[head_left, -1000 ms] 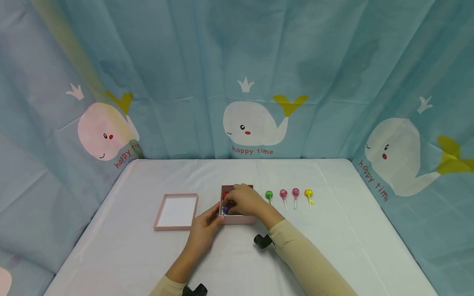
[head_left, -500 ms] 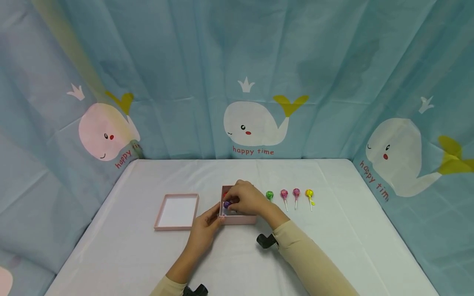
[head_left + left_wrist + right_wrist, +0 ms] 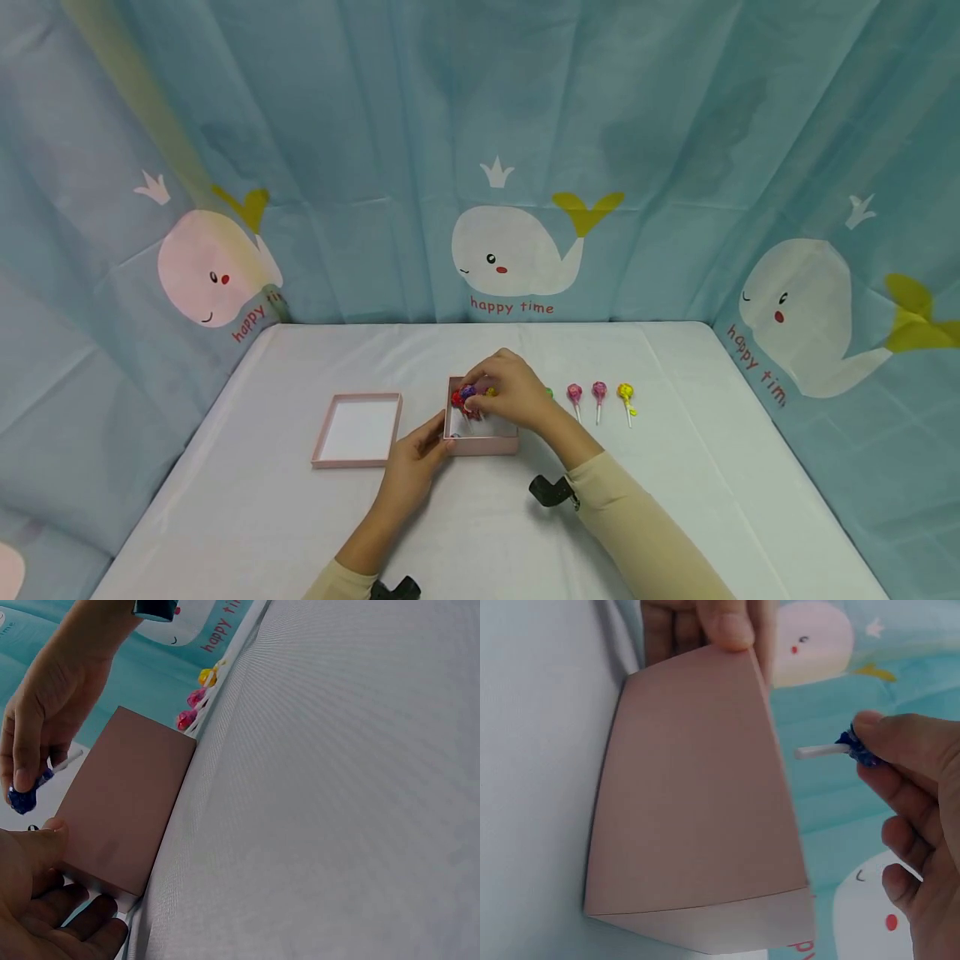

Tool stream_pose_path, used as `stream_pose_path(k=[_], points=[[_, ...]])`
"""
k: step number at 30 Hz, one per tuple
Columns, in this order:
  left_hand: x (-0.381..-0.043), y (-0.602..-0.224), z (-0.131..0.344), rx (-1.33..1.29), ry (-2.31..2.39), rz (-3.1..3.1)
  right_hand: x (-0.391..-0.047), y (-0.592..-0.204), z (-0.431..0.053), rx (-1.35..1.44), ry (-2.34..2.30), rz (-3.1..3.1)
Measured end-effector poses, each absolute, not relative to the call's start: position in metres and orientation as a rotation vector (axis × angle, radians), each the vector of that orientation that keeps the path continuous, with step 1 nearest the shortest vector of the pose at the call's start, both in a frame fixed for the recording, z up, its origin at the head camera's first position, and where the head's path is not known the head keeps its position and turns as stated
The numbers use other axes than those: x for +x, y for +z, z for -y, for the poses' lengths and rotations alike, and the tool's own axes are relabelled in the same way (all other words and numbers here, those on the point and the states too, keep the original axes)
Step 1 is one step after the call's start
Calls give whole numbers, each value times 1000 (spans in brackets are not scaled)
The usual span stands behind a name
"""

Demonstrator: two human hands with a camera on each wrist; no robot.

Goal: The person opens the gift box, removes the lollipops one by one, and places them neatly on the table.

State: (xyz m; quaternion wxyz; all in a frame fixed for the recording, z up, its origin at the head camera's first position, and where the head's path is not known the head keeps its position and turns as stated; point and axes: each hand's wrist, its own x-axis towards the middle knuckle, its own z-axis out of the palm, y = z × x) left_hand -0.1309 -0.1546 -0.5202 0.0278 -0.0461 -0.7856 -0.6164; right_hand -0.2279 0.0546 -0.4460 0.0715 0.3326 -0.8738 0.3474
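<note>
A pink open-topped box (image 3: 483,447) sits mid-table. My left hand (image 3: 408,467) grips its near left corner, thumb on the front and fingers along the side. Between thumb and fingertips my right hand (image 3: 510,392) pinches a dark blue-purple lollipop (image 3: 468,391) above the box. Its white stick shows in the right wrist view, beside the wrapped head (image 3: 861,753). Inside the box lie red lollipops (image 3: 457,398) and a yellowish one (image 3: 491,392), partly hidden by my right hand.
A pink-edged lid (image 3: 356,429), white inside, lies left of the box. To the right, two pink lollipops (image 3: 574,392) and a yellow lollipop (image 3: 626,390) stand in a row. A green lollipop (image 3: 550,392) is mostly hidden behind my right hand.
My right hand has moved up and toward the back of the box, carrying the blue-purple lollipop from its front left part. My left hand stays on the corner.
</note>
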Motion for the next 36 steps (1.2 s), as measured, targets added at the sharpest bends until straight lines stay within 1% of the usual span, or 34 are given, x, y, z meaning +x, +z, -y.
stream_pose_path(k=[8, 24, 36], points=[[-129, -520, 153, -117, -1891, 2424, -219, -438, -71, 921, 1150, 2546], [-128, -520, 150, -88, -1848, 2456, -192, -438, -135, 758, 1229, 2502], [-128, -520, 151, -87, -1854, 2441, -190, -438, -161, 725, 1199, 2471]])
